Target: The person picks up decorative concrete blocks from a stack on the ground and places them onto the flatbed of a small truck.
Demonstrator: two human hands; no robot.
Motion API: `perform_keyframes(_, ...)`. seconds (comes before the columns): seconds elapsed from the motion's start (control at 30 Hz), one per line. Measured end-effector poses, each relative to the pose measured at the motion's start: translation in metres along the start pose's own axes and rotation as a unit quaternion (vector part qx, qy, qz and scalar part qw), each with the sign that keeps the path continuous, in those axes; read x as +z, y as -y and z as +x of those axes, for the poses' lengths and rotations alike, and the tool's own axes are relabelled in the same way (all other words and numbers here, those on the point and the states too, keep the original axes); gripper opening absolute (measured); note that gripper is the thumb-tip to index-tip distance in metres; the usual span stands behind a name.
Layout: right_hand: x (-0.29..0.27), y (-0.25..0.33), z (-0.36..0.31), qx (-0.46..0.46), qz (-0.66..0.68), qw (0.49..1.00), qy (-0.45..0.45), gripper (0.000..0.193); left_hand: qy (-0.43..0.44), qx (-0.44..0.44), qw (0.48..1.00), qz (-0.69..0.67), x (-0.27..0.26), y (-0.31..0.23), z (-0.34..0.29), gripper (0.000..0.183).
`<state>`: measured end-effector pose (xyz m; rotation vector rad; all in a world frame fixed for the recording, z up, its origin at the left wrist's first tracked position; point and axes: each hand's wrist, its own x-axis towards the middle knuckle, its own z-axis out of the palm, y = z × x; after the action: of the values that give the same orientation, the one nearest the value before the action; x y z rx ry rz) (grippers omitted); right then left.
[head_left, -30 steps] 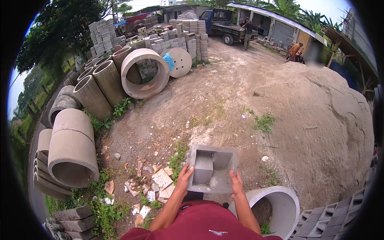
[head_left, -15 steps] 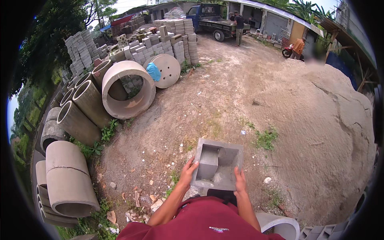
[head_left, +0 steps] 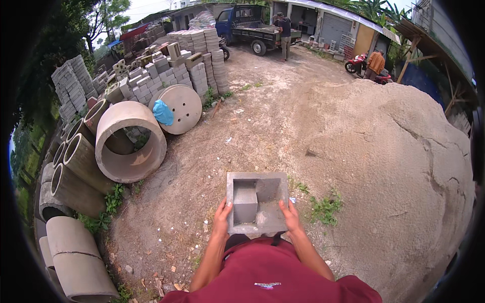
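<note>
I carry a square grey concrete block [head_left: 256, 202] with a stepped hollow in front of my chest, its open side facing up. My left hand [head_left: 221, 218] grips its left edge and my right hand [head_left: 290, 216] grips its right edge. Both forearms come up from my dark red shirt [head_left: 273, 275]. Below the block lies bare sandy ground with small weeds.
Large concrete pipe rings [head_left: 130, 141] lie stacked at the left, with a round concrete lid [head_left: 181, 108] and stacks of grey bricks [head_left: 194, 48] behind. A big sand mound [head_left: 399, 166] fills the right. Far back stand a blue truck [head_left: 250, 22], a person [head_left: 284, 33] and a motorbike [head_left: 361, 65].
The view has moved forward across the yard with the block still held. The pipe rings have slid to the left and nearer, and the white ring at lower right has left the view.
</note>
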<state>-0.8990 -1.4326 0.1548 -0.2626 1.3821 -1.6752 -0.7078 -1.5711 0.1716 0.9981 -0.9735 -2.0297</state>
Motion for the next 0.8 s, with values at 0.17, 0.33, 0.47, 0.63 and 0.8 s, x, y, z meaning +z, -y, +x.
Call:
perform_keyframes(0.17,-0.005,0.044,0.124,0.010,-0.047,0.998,-0.028,0.097,0.008,-0.003,1.000,-0.023,0.045,-0.019,0.119,0.064)
perform_keyframes(0.33,0.012,0.088,0.268,0.007,-0.058,0.998,-0.031,0.097,0.006,0.005,1.000,-0.006,0.072,-0.035,0.275,0.067)
perform_keyframes(0.47,0.027,0.110,0.397,-0.015,-0.034,0.998,-0.051,0.086,0.023,-0.003,1.000,0.013,0.096,-0.062,0.414,0.074)
perform_keyframes(0.63,0.052,0.163,0.545,-0.050,0.012,0.997,-0.057,0.081,0.049,-0.016,0.998,0.031,0.144,-0.115,0.566,0.068)
perform_keyframes(0.8,0.062,0.223,0.666,-0.026,0.045,0.997,-0.048,0.084,0.046,-0.019,0.997,0.062,0.187,-0.144,0.702,0.067)
